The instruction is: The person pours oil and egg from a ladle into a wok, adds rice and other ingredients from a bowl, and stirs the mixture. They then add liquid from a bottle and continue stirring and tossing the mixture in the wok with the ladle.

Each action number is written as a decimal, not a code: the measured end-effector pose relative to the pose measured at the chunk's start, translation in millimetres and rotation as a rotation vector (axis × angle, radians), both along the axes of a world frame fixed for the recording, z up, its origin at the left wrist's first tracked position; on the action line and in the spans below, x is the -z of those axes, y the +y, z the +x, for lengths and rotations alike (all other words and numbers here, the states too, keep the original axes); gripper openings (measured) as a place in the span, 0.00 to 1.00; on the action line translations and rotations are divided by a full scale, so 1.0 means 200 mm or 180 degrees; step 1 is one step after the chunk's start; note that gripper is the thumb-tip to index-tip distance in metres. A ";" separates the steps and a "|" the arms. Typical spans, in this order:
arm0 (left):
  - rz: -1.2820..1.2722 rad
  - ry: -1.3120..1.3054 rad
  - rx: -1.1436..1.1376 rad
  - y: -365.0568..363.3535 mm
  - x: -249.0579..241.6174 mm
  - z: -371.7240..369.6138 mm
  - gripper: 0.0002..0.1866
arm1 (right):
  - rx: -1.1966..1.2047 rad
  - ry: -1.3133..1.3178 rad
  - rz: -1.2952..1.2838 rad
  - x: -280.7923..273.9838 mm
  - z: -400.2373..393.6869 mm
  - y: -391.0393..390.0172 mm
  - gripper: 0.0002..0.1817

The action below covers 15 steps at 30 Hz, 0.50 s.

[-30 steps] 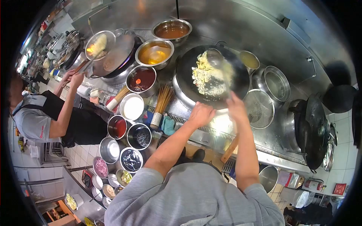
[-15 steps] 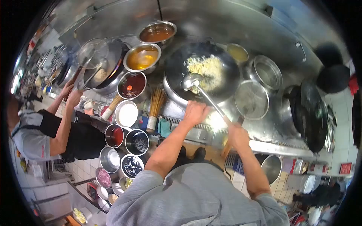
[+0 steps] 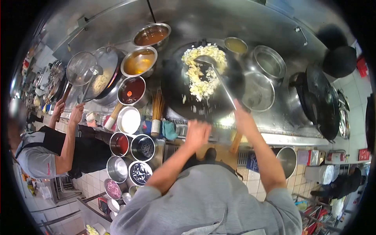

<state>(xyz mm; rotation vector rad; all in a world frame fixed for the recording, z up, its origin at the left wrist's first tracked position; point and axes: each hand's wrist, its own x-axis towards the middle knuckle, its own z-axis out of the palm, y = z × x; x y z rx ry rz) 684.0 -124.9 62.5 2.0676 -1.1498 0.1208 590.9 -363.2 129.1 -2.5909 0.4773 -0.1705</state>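
Note:
My right hand (image 3: 244, 119) is wrapped round the handle of a long metal ladle (image 3: 225, 85). The ladle's bowl rests among chopped pale yellow and white food (image 3: 205, 89) in a large black wok (image 3: 175, 84). My left hand (image 3: 197, 134) is closed at the wok's near edge, gripping it; the exact hold is hidden under the fingers. The food lies in a ring round a bare patch, with a few loose bits nearer me.
To the left stand bowls of amber liquid (image 3: 140, 62) and dark red sauce (image 3: 132, 91), plus a bamboo brush (image 3: 157, 111). A strainer (image 3: 258, 92) sits right of the wok. A co-worker (image 3: 58, 150) holds a strainer and ladle over another wok (image 3: 105, 74) at left.
The ladle bowl has moved away from me to the wok's far side. The food has shifted and spread into a ring. My left hand stays at the near edge, while the whole view has shifted slightly.

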 end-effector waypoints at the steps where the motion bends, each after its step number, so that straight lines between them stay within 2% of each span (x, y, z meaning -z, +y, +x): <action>1: 0.0221 0.0106 0.0026 0.09 -0.07 -0.11 0.13 | 0.0126 0.0371 0.0221 -0.12 -0.06 0.05 0.32; 4: 0.0214 0.0284 -0.0111 0.10 -0.40 -0.17 0.15 | 0.0082 0.0729 0.0969 -0.46 -0.39 0.11 0.32; 6: 0.0047 0.0031 -0.0203 -0.02 -0.49 -0.02 0.16 | 0.0023 0.1160 0.1175 -0.65 -0.46 0.12 0.32; 7: 0.0029 0.0131 -0.0071 -0.08 -0.44 0.08 0.17 | 0.0007 0.1353 0.1116 -0.73 -0.42 0.14 0.32; 9: 0.0015 -0.0021 -0.0105 -0.19 -0.30 0.22 0.16 | -0.0130 0.1488 0.0723 -0.63 -0.29 0.08 0.30; 11: -0.0101 -0.0115 -0.0112 -0.20 -0.13 0.26 0.16 | -0.0150 0.1010 0.0378 -0.32 -0.08 0.04 0.29; 13: -0.0269 -0.0314 -0.0090 -0.16 0.04 0.20 0.15 | 0.0058 0.0114 0.0316 -0.01 0.04 0.03 0.30; 15: 0.0063 -0.0065 -0.0038 0.02 -0.03 -0.06 0.13 | 0.0194 0.0021 0.0693 -0.20 -0.02 0.13 0.31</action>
